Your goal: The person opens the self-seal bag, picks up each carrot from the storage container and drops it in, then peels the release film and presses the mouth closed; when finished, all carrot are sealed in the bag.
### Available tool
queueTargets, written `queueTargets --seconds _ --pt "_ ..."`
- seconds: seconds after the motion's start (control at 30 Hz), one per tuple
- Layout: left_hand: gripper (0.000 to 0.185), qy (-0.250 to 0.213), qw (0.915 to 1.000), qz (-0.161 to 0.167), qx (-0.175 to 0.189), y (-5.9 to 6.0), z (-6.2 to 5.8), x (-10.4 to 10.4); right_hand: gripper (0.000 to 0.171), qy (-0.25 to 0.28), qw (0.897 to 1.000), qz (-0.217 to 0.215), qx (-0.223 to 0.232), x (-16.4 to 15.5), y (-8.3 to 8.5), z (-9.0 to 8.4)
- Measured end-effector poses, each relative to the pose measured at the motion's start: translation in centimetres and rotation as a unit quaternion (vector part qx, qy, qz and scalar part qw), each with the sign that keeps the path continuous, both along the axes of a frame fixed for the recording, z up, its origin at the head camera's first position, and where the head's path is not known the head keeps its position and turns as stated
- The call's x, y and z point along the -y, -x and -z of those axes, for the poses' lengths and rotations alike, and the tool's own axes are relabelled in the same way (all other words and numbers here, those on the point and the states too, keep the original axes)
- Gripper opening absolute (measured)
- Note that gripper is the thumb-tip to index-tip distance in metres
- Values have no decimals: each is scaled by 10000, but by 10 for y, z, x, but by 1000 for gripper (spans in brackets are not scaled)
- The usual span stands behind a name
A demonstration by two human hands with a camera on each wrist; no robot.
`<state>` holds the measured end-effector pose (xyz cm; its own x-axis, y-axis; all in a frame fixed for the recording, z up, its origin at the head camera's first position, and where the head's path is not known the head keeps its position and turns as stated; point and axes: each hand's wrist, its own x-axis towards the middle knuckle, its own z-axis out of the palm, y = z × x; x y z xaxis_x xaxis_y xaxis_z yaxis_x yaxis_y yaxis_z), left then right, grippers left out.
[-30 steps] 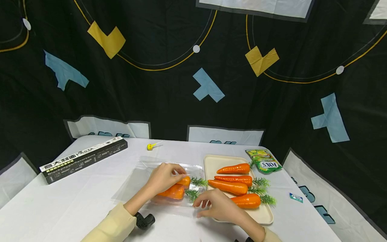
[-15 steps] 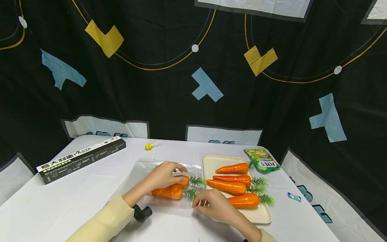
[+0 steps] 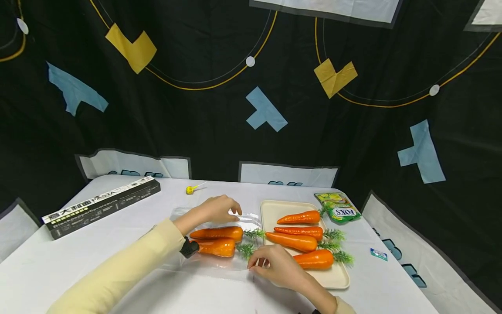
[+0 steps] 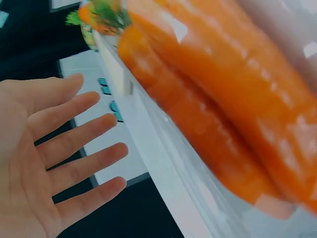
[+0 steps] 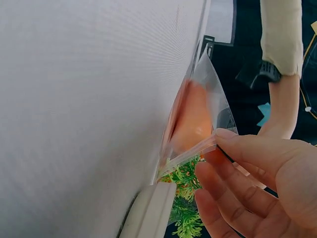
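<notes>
A clear plastic bag [image 3: 219, 264] lies on the white table with two orange carrots [image 3: 217, 233] inside, their green tops toward a cream tray [image 3: 274, 209]. My right hand [image 3: 266, 261] pinches the bag's near corner at its mouth; the right wrist view shows my right hand's fingers [image 5: 247, 168] and thumb closed on the bag's edge strip [image 5: 198, 151]. My left hand [image 3: 219, 208] hovers over the bag's far edge. In the left wrist view my left hand's fingers [image 4: 74, 148] are spread and straight, holding nothing, beside the bagged carrots [image 4: 208, 114]. Several more carrots [image 3: 294, 241] lie on the tray.
A long black pasta box [image 3: 102, 205] lies at the far left. A yellow lollipop [image 3: 191, 189] sits near the back edge. A green candy packet [image 3: 339, 207] and a small wrapper [image 3: 378, 254] lie right of the tray. Black patterned cloth walls the table.
My left hand has lifted off the bagged carrots and moved back to the bag's far edge, fingers now straight. The two carrots now lie uncovered. My right hand keeps its pinch.
</notes>
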<state>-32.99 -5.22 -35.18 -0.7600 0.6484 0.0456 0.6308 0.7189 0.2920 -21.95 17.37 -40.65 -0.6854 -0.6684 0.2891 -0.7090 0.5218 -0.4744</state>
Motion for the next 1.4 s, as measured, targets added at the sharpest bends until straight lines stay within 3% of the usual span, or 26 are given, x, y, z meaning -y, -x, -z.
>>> queueTargets --seconds 0.3,0.53,0.7,0.9,1.1,1.27,1.4 --pt "29 654 9968 36 460 27 13 -23 8 -29 10000 15 79 0 -1 0" --pt "31 798 9934 -176 801 30 23 -32 9 -53 10000 35 58 1 -1 -1" --pt "25 720 9949 -245 664 30 23 -35 8 -28 10000 22 41 1 -1 -1" --pt "3 377 9989 -218 187 28 18 -31 7 -36 9996 235 -137 -4 1 -6" --pt "7 -332 9994 91 98 25 11 -9 6 19 9988 437 -224 -8 6 -13" --pt "8 -1129 9923 439 235 23 -2 13 6 107 9971 550 -522 -14 12 -27" --pt "10 -1873 9806 368 437 20 -12 27 4 134 9941 740 -782 -19 17 -42"
